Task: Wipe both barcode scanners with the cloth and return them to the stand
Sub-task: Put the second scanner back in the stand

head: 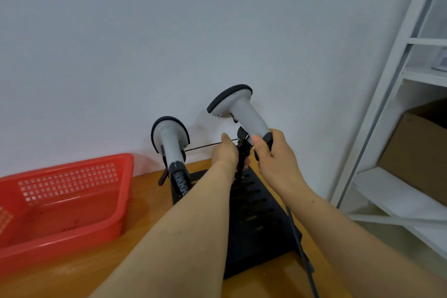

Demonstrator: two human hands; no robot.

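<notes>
Right hand (273, 152) grips raised scanner (239, 109); left hand (225, 152) seemingly grasps the stand (256, 213)

Raised light grey pistol-shaped plastic scanner (242, 109): black head rim, black handle end. Docked light grey plastic scanner (170, 143): identical, with pale zigzag on the black grip. Black slotted wedge-shaped stand (256, 215): rows of oblong slots. Red rectangular plastic basket (72, 213): square-grid perforations. Wooden tabletop (150, 220): orange-brown.
</notes>
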